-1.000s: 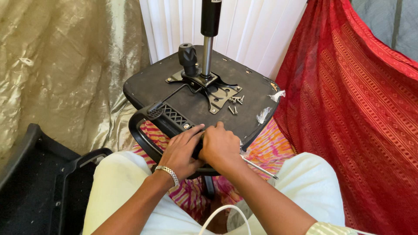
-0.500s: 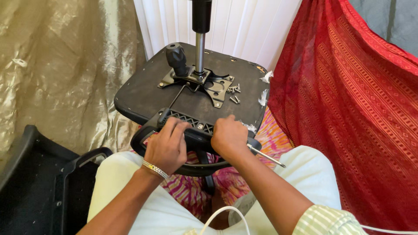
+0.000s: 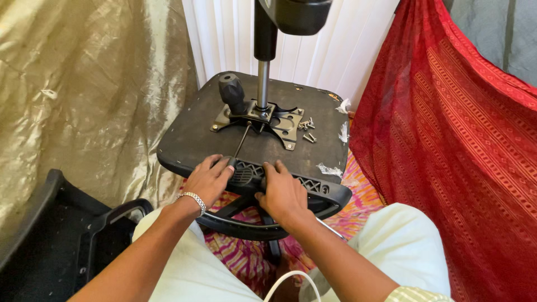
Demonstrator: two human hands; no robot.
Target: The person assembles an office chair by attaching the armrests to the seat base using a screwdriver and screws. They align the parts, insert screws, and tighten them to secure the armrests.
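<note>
Both hands, left hand [image 3: 208, 179] and right hand [image 3: 283, 194], close around the ribbed black plastic armrest [image 3: 279, 182] on the seat underside [image 3: 196, 137].

The upturned chair seat [image 3: 190, 140] in the middle of the frame shows a matt black fabric underside, torn at its right edge where pale scraps poke out. Bolted to it is a dull black metal plate [image 3: 279, 120], with a polished, chrome-like metal rod [image 3: 262, 84] rising from it. Small shiny metal screws [image 3: 307, 130] lie beside the plate. The armrest [image 3: 296, 187] under both hands looks like matt black moulded plastic with a ribbed lattice. At left hangs glossy, crinkled gold cloth [image 3: 84, 84]; at right, a woven, patterned red cloth [image 3: 447, 140]. A shiny metal bracelet [image 3: 194, 198] circles the left wrist.
</note>
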